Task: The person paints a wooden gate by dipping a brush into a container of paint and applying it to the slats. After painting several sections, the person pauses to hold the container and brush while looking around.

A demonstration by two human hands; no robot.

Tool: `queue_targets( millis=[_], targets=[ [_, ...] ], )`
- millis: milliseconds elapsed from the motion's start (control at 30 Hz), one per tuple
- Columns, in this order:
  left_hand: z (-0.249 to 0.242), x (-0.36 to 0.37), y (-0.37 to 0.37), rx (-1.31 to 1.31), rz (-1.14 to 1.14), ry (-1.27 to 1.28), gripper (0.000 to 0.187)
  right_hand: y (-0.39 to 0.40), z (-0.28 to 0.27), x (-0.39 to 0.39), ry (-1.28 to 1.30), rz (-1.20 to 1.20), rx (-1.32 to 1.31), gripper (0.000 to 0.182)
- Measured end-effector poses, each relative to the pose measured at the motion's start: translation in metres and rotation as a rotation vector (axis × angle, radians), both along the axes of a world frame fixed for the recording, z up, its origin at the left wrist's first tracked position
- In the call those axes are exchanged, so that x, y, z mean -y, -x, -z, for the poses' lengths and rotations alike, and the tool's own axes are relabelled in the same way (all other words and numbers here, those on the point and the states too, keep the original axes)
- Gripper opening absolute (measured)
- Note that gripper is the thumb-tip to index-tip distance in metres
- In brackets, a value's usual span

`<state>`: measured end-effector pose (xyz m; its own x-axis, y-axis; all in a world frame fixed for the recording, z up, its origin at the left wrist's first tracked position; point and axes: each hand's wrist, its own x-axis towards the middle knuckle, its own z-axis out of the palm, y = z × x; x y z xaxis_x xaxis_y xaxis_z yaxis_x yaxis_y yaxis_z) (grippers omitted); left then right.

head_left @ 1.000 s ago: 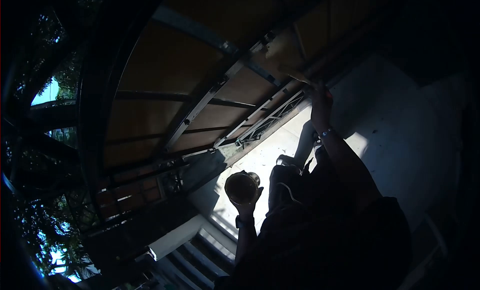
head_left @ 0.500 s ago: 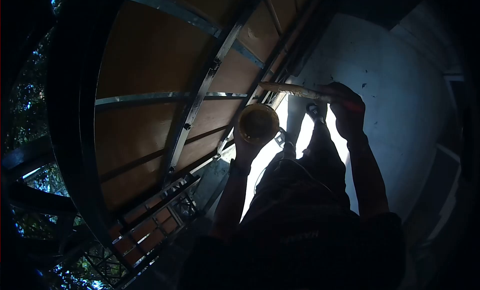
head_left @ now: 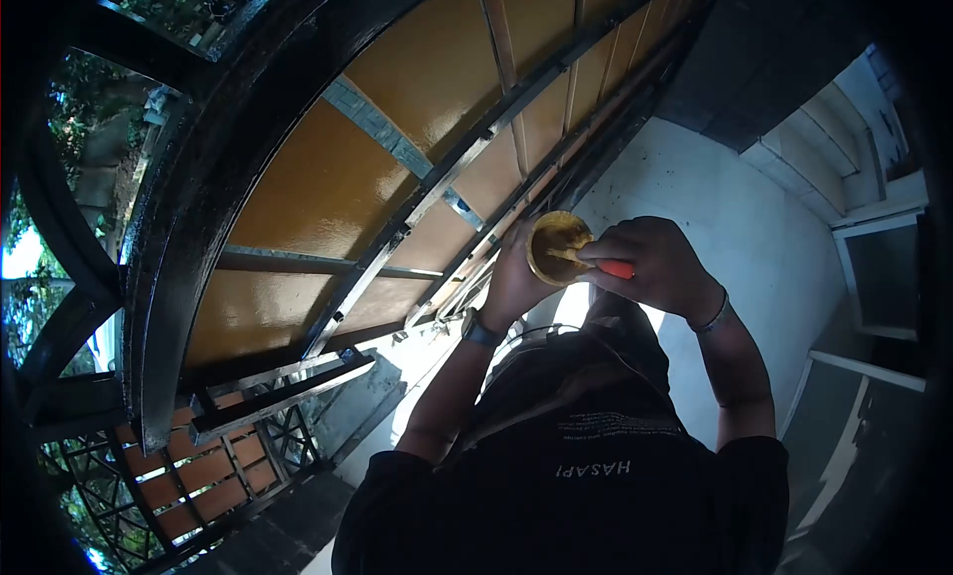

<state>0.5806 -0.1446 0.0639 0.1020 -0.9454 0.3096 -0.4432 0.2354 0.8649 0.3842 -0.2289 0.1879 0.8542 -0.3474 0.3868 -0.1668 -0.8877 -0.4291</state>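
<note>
My left hand [head_left: 514, 282] is wrapped round a round yellowish cup [head_left: 545, 269], whose open top faces the camera. Brown matter coats the cup's inside. Over the cup's right rim, my right hand [head_left: 655, 262] grips a tool with a red handle [head_left: 616, 268]. The tool's yellow-stained end [head_left: 564, 254] reaches into the cup; its exact shape is unclear. A dark watch is on my left wrist and a thin band on my right.
Large brown panels [head_left: 308, 188] in a dark metal frame [head_left: 397, 233] slant along the left. A pale wall or floor surface [head_left: 754, 238] lies to the right, with white steps [head_left: 809, 148] at upper right. Foliage shows at far left.
My right hand has come down and left, bringing the tool from above the cup into it. The cup has moved slightly right, the view has shifted, and the picture is brighter.
</note>
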Motion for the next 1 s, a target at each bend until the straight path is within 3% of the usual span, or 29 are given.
queue_targets(
  millis=[200, 333, 433, 533, 633, 700, 733, 800, 867, 933, 1000],
  targets=[
    [0.005, 0.03, 0.031, -0.049, -0.092, -0.049, 0.085, 0.016, 0.015, 0.053, -0.031, -0.119, -0.106, 0.024],
    [0.008, 0.073, 0.069, 0.028, -0.214, -0.056, 0.082, 0.045, 0.022, 0.119, -0.063, -0.207, -0.041, 0.023],
    [0.012, 0.108, 0.1, -0.065, -0.263, -0.083, 0.074, 0.071, 0.019, 0.167, -0.19, -0.218, 0.045, 0.019],
    [0.01, 0.136, 0.123, 0.002, -0.306, -0.038, 0.069, 0.087, 0.033, 0.203, -0.338, -0.25, 0.061, 0.014],
    [0.007, 0.149, 0.136, -0.007, -0.381, -0.048, 0.066, 0.092, 0.055, 0.233, -0.551, -0.239, 0.111, 0.011],
    [-0.001, 0.151, 0.142, -0.094, -0.44, -0.053, 0.069, 0.096, 0.074, 0.246, -1.068, -0.041, 0.242, 0.025],
    [-0.001, 0.15, 0.143, -0.088, -0.468, -0.049, 0.069, 0.097, 0.084, 0.254, -1.071, -0.07, 0.233, 0.025],
    [0.001, 0.149, 0.142, -0.096, -0.541, -0.072, 0.072, 0.096, 0.101, 0.263, -1.164, 0.095, 0.203, 0.041],
    [0.005, 0.147, 0.138, -0.098, -0.549, -0.094, 0.073, 0.09, 0.113, 0.263, -1.25, 0.111, 0.182, 0.042],
    [0.015, 0.146, 0.133, -0.123, -0.554, -0.12, 0.071, 0.084, 0.136, 0.264, -1.515, 0.126, 0.341, 0.039],
    [0.025, 0.148, 0.126, -0.136, -0.559, -0.113, 0.068, 0.076, 0.156, 0.26, -1.522, 0.093, 0.359, 0.037]
  ],
)
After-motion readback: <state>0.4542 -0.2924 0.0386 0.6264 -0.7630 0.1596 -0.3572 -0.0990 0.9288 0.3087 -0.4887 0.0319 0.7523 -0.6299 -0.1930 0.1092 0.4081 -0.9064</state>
